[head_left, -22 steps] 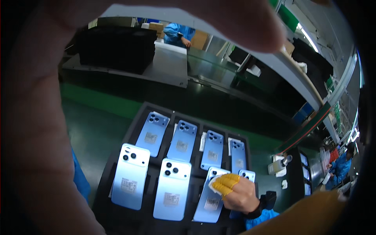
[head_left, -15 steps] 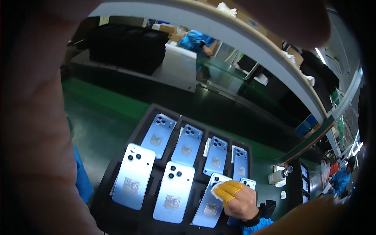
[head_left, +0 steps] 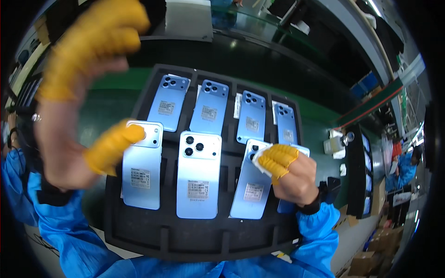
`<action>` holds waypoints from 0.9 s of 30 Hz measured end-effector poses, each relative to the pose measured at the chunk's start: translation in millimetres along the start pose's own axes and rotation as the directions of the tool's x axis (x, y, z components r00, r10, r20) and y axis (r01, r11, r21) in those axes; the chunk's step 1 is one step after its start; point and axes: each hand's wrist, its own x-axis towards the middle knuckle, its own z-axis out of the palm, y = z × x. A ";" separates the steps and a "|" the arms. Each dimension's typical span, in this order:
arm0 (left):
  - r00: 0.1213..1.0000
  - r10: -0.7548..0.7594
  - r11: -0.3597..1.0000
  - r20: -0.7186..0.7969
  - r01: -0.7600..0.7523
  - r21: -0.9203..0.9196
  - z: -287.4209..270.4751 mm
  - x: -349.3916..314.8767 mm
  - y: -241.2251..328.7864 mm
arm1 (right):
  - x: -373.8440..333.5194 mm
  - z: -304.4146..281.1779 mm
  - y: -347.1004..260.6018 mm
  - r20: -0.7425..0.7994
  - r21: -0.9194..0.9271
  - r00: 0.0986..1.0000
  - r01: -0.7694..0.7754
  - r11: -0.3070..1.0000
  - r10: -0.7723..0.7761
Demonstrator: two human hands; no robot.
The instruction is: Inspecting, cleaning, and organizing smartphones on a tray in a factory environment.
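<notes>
My left hand (head_left: 59, 125) is raised close to the camera at the left, yellow finger cots on its fingers. Fingers and thumb are spread apart with nothing between them; the thumb overlaps the top of the front-left light-blue phone (head_left: 143, 169). My right hand (head_left: 299, 178), also in yellow finger cots, pinches a small white wipe (head_left: 262, 162) at the camera lenses of the third front-row phone (head_left: 252, 192). Between them lies another phone (head_left: 199, 178), back up. The fourth front phone is mostly hidden behind my right hand. All rest in a black foam tray (head_left: 194, 241).
A back row of blue phones (head_left: 208, 109) lies in the tray. To the right stand a bottle (head_left: 333, 144) and a dark tray of lit screens (head_left: 366, 171). Another person (head_left: 403, 171) in blue sits at the far right; a blue sleeve (head_left: 16, 178) shows at the far left.
My left hand has drawn back from right in front of the camera to the left side. The view has shifted, showing the tray higher. My right hand still has the wipe at the third phone.
</notes>
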 end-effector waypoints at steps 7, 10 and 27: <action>0.718 0.202 0.905 0.666 0.122 -0.407 63.5 -32.4 62.7 | 9.0 -11.3 6.9 -0.093 -0.086 0.991 -0.105 0.991 0.097; 0.727 0.295 0.878 0.620 0.051 -0.476 89.3 -42.4 72.0 | 8.3 -28.1 9.9 -0.101 -0.176 0.987 -0.143 0.974 0.127; 0.758 0.416 0.883 0.502 -0.205 -0.422 174.5 -24.0 113.9 | 12.5 -81.2 -6.4 -0.079 -0.346 0.986 -0.163 0.924 0.145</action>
